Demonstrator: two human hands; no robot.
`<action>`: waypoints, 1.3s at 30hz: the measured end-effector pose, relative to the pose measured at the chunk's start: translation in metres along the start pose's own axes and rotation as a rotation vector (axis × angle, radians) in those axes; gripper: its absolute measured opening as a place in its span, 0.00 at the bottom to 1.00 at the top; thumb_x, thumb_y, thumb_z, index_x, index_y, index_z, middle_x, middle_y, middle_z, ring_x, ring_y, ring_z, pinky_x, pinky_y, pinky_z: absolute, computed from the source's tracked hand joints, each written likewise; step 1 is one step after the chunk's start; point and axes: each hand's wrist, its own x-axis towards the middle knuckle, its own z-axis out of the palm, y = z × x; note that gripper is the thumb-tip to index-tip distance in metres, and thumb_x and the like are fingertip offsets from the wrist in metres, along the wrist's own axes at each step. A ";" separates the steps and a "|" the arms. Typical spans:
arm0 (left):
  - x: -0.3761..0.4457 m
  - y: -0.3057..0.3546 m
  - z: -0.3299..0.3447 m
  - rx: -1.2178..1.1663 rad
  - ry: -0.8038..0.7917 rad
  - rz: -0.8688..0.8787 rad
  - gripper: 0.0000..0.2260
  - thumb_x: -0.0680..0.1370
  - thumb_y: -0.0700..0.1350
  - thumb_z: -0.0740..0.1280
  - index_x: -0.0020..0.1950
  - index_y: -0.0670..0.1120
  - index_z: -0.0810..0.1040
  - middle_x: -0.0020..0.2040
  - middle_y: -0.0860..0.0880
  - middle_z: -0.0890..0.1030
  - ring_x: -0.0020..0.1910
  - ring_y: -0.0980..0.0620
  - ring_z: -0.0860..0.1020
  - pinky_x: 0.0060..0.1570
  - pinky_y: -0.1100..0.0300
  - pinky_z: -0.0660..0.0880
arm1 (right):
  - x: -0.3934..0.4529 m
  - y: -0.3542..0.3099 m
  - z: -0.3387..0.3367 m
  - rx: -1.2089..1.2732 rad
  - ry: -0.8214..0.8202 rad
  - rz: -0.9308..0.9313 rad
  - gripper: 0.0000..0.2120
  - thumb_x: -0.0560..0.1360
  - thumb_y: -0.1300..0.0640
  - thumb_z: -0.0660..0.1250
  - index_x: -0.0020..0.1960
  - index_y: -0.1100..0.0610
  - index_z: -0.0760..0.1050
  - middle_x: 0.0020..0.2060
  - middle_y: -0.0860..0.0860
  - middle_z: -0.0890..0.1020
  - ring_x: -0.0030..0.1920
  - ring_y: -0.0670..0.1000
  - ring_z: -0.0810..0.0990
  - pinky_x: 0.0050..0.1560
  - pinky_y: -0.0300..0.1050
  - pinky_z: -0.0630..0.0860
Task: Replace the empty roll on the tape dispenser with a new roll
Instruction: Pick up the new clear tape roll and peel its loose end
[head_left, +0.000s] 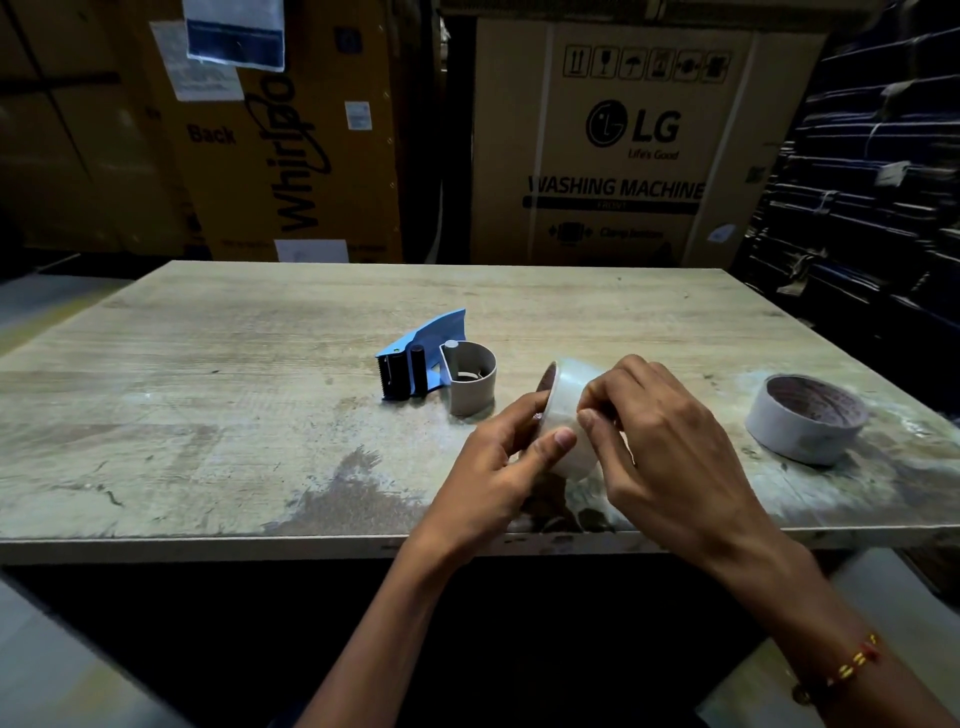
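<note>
Both hands, left hand (493, 467) and right hand (670, 441), grip the tape roll (571, 410) above the table (208, 415); the dispenser (431, 358) lies beyond.

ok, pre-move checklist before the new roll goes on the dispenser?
1. New tape roll secured: ok, left hand and right hand both grip it above the table.
2. Free tape end lifted: cannot tell, right fingertips sit on the roll's outer face.
3. Dispenser within reach: ok, lies just beyond the hands.
4. Dispenser hub free of the old core: ok, nothing visibly sits on it.
5. Empty core out of the way: ok, sits apart on the right.
</note>
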 end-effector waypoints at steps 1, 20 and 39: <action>0.000 0.000 -0.001 -0.009 -0.008 0.000 0.13 0.81 0.40 0.64 0.66 0.43 0.75 0.58 0.41 0.83 0.57 0.50 0.81 0.59 0.53 0.77 | 0.000 0.000 0.000 0.043 0.022 0.020 0.04 0.77 0.54 0.61 0.44 0.54 0.72 0.40 0.47 0.73 0.42 0.49 0.71 0.39 0.48 0.72; -0.001 0.002 -0.002 -0.068 -0.037 -0.025 0.13 0.81 0.40 0.64 0.66 0.43 0.75 0.55 0.41 0.82 0.55 0.51 0.80 0.58 0.51 0.75 | 0.014 -0.007 -0.005 -0.097 -0.103 -0.108 0.03 0.75 0.56 0.69 0.47 0.54 0.75 0.45 0.49 0.75 0.46 0.50 0.68 0.40 0.45 0.71; 0.001 0.001 -0.002 -0.064 -0.028 -0.027 0.14 0.81 0.42 0.65 0.66 0.43 0.75 0.59 0.35 0.80 0.57 0.48 0.79 0.63 0.40 0.73 | 0.006 -0.005 0.008 -0.146 -0.008 -0.080 0.04 0.77 0.56 0.62 0.47 0.57 0.73 0.45 0.52 0.75 0.48 0.53 0.71 0.42 0.51 0.75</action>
